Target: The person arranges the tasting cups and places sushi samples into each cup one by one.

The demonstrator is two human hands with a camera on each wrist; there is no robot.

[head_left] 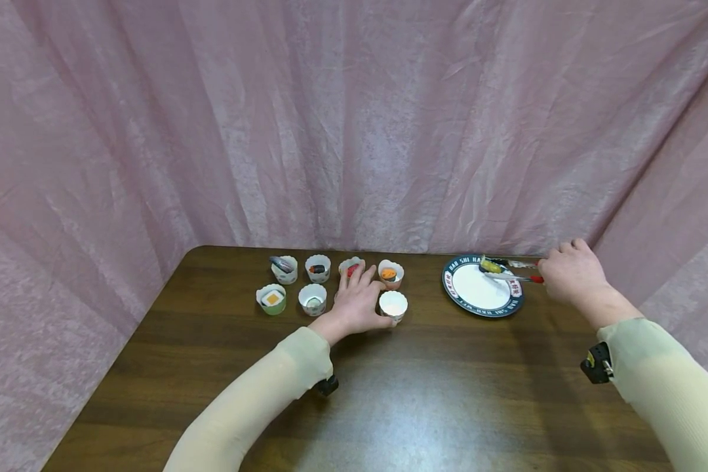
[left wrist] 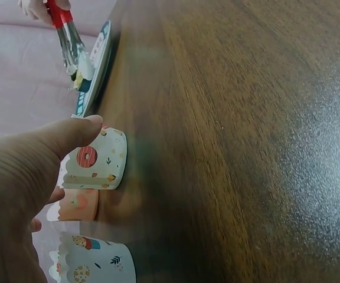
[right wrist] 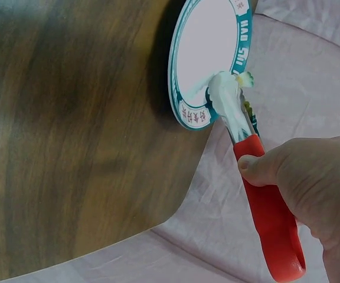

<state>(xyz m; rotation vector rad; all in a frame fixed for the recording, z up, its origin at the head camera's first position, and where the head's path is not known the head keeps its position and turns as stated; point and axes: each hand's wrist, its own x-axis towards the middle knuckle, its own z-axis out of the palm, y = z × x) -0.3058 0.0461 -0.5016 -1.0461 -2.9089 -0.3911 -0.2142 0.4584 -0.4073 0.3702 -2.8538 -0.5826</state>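
Note:
My left hand [head_left: 356,305] reaches around a white paper cup [head_left: 393,303], thumb at its near side and index finger at its far side. Small prints, one like a donut, decorate that cup's side in the left wrist view. My right hand [head_left: 573,272] grips red-handled tongs [right wrist: 270,206]. Between the metal tips of the tongs is a small yellow-and-green food piece [head_left: 491,265], with white showing on it in the left wrist view. It hangs over the far right part of a white plate [head_left: 478,288] with a dark teal lettered rim.
More paper cups hold small food pieces: an orange one [head_left: 391,274], a red one [head_left: 352,269] partly behind my left hand, a dark one [head_left: 317,269], a silvery one [head_left: 282,263] and a yellow-and-white one [head_left: 273,298]. Another white cup [head_left: 313,301] stands left of my hand. Pink curtains [head_left: 354,131] hang behind the table.

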